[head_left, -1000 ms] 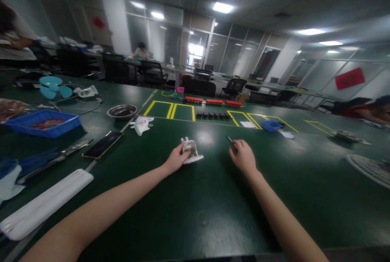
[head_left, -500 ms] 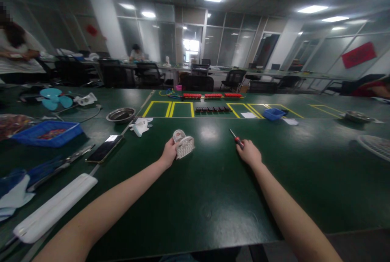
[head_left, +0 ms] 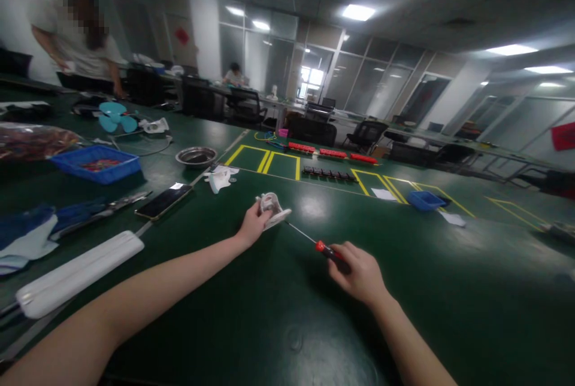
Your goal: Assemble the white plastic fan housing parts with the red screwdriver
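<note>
My left hand [head_left: 254,225] is closed around a small white plastic housing [head_left: 279,216], which has a round opening at its top. The housing is tilted, its flat side turned toward the right. In my right hand [head_left: 359,271] is a screwdriver [head_left: 335,254] with a red and black handle. Its thin metal shaft slants up to the left, and the tip ends close to the housing's right edge; whether they touch I cannot tell. Both hands are above the green table [head_left: 233,320].
To the left are a white power strip [head_left: 83,272], a phone [head_left: 165,200], a blue tray [head_left: 96,164], a blue fan [head_left: 117,116] and a metal bowl [head_left: 196,157]. A black rack [head_left: 330,174] and a small blue bin [head_left: 424,200] stand farther back. A person [head_left: 78,45] is behind, at left.
The screwdriver has been lifted in my right hand and swung left toward the housing. My left hand has turned the housing over. The whole view has tilted and shifted.
</note>
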Demonstrator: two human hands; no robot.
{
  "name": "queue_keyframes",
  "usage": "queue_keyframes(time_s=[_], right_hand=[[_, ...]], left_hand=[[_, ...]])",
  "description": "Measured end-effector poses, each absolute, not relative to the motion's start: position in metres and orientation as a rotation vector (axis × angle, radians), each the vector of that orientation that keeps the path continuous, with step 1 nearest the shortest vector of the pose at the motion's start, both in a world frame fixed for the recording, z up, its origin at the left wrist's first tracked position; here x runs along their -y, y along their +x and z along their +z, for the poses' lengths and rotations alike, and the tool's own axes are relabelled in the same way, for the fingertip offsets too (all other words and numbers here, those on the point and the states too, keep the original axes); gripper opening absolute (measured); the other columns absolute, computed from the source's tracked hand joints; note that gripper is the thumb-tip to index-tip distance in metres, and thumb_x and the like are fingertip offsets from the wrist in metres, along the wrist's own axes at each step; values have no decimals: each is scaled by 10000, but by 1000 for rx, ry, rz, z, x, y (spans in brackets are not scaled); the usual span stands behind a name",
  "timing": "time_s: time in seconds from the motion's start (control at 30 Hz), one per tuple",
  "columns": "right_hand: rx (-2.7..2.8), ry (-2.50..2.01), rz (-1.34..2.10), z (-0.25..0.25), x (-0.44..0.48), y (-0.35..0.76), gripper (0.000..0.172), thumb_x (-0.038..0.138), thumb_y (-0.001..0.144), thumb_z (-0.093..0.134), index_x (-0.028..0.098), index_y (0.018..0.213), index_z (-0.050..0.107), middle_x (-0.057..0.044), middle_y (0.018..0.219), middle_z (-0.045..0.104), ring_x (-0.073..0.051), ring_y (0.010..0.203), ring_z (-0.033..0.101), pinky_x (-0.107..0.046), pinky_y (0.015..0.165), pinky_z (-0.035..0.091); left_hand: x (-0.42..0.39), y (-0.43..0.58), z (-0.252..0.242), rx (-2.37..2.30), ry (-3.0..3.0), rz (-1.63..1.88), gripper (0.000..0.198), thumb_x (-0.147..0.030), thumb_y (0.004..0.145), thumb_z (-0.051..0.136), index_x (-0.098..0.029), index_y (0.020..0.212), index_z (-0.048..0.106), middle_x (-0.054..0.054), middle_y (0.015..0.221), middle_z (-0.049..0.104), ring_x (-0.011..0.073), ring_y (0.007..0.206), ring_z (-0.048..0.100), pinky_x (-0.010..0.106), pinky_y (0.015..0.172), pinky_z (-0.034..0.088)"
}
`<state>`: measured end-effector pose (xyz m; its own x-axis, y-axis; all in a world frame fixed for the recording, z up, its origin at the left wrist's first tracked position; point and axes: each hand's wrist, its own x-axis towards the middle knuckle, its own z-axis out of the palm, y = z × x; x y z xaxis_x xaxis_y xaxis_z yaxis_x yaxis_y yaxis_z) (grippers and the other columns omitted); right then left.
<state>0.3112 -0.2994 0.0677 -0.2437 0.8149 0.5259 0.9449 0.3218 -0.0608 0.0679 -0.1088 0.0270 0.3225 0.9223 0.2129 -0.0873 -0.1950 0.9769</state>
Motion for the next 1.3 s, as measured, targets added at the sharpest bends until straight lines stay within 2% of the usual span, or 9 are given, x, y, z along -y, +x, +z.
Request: queue_keyframes(time_s=[0.5,0.7,0.9,1.1,1.3], right_hand=[[2053,-1601,-297,66,300,288,215,308,870,526,172,994,637,-41,766,615,-125,612,569,-215,535,429],[2004,-1578,-395,51,297,273,329,299,882,572,187,1192,581,-78,932,652,-161,712,632,-250,599,508],[2017,-1414,-402,36,294,261,393,203,906,558,251,1295,526,-114,1089,581,-185,885,645,-272,672,562],[2073,-1411,-395,36,292,252,360,192,900,550,268,1252,564,-113,1105,579,-178,822,643,-284,648,567],[2034,-1420,-336,36,289,250,341,205,902,546,264,1237,564,-108,1111,564,-180,882,644,-277,676,570]], left_hand=[[102,73,19,-778,1450,1167,343,-256,835,592,-179,1166,638,80,1080,681,246,1002,629,401,936,472],[100,76,16,-799,1444,1178,338,-244,814,609,-159,1139,650,85,1043,689,243,962,638,410,946,462],[99,76,13,-746,1426,1188,382,-208,800,601,-166,1179,629,79,1060,683,235,978,637,398,958,458],[105,73,20,-726,1454,1160,375,-194,790,590,-175,1162,637,68,1024,686,231,934,637,368,895,481],[107,74,23,-732,1449,1156,406,-165,764,591,-175,1167,640,60,983,688,216,855,629,330,809,493]])
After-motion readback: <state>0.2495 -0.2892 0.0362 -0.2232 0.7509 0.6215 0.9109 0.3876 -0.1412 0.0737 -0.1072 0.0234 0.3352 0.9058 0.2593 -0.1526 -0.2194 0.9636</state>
